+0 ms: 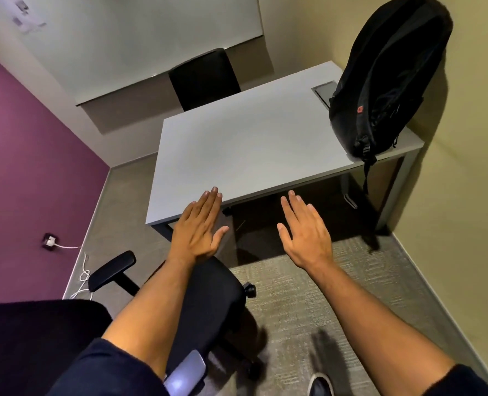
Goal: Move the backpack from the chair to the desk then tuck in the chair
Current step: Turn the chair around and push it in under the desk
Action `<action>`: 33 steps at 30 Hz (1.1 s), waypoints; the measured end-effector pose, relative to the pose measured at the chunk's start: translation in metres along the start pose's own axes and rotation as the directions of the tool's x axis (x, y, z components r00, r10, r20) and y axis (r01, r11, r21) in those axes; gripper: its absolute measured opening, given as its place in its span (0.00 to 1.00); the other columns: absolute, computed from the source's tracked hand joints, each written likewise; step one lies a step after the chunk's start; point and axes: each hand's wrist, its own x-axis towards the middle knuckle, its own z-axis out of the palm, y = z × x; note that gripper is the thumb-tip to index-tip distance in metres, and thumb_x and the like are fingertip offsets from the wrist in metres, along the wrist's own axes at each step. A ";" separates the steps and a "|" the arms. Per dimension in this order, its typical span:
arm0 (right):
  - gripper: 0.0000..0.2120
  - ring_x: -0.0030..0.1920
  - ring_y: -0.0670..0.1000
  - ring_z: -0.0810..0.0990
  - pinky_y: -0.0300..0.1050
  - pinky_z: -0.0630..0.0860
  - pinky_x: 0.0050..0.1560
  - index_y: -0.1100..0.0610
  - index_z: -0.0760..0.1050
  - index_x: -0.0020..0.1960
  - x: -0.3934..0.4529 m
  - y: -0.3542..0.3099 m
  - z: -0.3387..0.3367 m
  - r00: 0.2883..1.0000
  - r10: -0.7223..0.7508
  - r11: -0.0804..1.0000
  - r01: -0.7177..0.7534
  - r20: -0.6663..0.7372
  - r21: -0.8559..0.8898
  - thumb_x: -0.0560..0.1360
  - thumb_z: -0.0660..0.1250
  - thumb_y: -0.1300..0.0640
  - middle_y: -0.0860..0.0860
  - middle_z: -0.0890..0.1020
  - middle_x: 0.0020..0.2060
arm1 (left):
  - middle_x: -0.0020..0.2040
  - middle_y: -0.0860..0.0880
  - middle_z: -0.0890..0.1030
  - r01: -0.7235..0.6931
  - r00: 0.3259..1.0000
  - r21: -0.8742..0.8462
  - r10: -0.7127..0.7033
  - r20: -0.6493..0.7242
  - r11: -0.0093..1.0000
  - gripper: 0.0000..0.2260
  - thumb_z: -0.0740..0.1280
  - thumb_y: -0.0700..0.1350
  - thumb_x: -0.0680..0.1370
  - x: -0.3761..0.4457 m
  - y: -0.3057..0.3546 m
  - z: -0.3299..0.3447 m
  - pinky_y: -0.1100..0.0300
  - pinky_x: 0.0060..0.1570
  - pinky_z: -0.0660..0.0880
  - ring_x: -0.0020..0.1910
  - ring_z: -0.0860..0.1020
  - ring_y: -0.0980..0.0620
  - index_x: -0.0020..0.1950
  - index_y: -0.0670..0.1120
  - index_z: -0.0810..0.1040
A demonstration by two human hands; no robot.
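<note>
A black backpack (388,78) stands upright on the right end of the grey desk (251,144), leaning against the yellow wall, one strap hanging over the desk edge. A black office chair (208,307) with armrests sits below me on the left, pulled out from the desk. My left hand (198,227) is flat and open above the chair seat, its fingertips over the desk's near edge. My right hand (305,230) is open too, palm down, in front of the desk's knee space. Neither hand holds anything.
A second black chair (204,78) stands at the desk's far side. A floor socket (49,240) with a white cable lies by the purple wall at left. My shoe (321,385) shows at the bottom on grey carpet. A cable hatch (324,92) is set in the desk.
</note>
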 end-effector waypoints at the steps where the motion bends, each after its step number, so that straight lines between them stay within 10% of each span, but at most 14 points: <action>1: 0.32 0.83 0.54 0.56 0.53 0.52 0.82 0.56 0.53 0.84 -0.002 -0.006 0.004 1.000 -0.005 1.000 0.005 0.009 0.004 0.84 0.60 0.48 0.55 0.56 0.83 | 0.83 0.49 0.46 -0.004 1.000 0.006 0.004 0.004 1.000 0.34 0.47 0.63 0.82 -0.006 -0.004 0.001 0.50 0.80 0.52 0.82 0.46 0.51 0.83 0.47 0.45; 33: 0.31 0.83 0.50 0.53 0.52 0.55 0.82 0.51 0.49 0.85 -0.084 -0.421 0.154 0.866 -0.455 0.875 0.478 0.206 -0.078 0.85 0.48 0.40 0.51 0.52 0.84 | 0.83 0.47 0.42 -0.084 0.987 0.033 0.079 0.141 0.996 0.34 0.45 0.63 0.83 -0.267 -0.356 0.034 0.49 0.76 0.59 0.82 0.46 0.50 0.82 0.45 0.41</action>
